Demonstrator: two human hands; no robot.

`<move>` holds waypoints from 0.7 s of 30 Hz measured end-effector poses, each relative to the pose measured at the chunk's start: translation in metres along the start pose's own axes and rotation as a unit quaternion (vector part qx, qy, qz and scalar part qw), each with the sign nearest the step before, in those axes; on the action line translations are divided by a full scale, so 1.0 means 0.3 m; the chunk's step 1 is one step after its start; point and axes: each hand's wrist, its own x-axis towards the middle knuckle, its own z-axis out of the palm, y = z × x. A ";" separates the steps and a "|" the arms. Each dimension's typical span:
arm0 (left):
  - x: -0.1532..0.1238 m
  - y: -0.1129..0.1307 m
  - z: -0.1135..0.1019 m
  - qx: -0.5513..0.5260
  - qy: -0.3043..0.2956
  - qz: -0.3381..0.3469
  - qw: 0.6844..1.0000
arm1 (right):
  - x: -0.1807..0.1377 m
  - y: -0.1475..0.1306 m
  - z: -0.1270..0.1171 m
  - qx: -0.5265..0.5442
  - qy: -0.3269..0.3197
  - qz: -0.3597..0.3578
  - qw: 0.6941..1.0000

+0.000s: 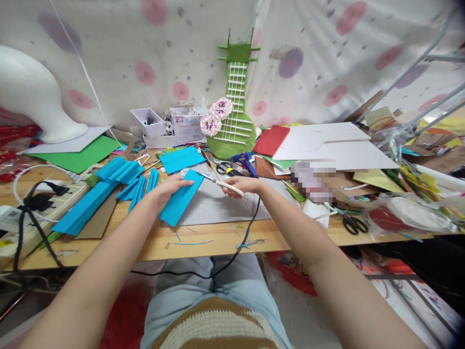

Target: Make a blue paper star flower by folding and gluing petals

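Note:
My left hand (173,186) lies with fingers stretched flat on a blue paper strip (180,199) that rests on a grey cutting mat (218,206). My right hand (242,185) is closed around the cream handle of a thin tool (228,186) whose metal tip points left toward the top end of the strip. Several folded blue paper pieces (109,186) lie to the left of my left hand.
A green paper guitar (235,114) stands at the back. A blue glue gun (246,162), black scissors (354,224) and another pair (225,168) lie around. A power strip (54,203) with cords is at left. Paper sheets (327,145) pile at right.

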 end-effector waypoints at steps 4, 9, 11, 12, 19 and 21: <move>0.000 -0.001 0.007 -0.006 0.006 0.006 1.000 | -0.005 0.001 -0.002 -0.038 0.022 0.005 0.999; -0.008 0.005 0.015 -0.016 -0.002 0.009 1.000 | -0.011 -0.003 0.002 -0.066 0.025 -0.012 0.997; -0.012 0.007 0.016 -0.019 -0.005 0.008 1.000 | -0.012 -0.006 0.003 -0.057 0.004 -0.026 0.998; -0.013 0.007 0.017 -0.019 -0.004 0.009 1.000 | -0.011 -0.007 0.004 -0.046 -0.004 -0.028 0.999; -0.004 -0.002 0.017 -0.012 -0.011 0.023 1.000 | 0.006 -0.005 0.014 -0.027 -0.018 -0.013 0.999; 0.003 -0.006 0.018 -0.008 -0.018 0.022 1.000 | 0.011 -0.009 0.019 -0.027 -0.022 -0.020 0.999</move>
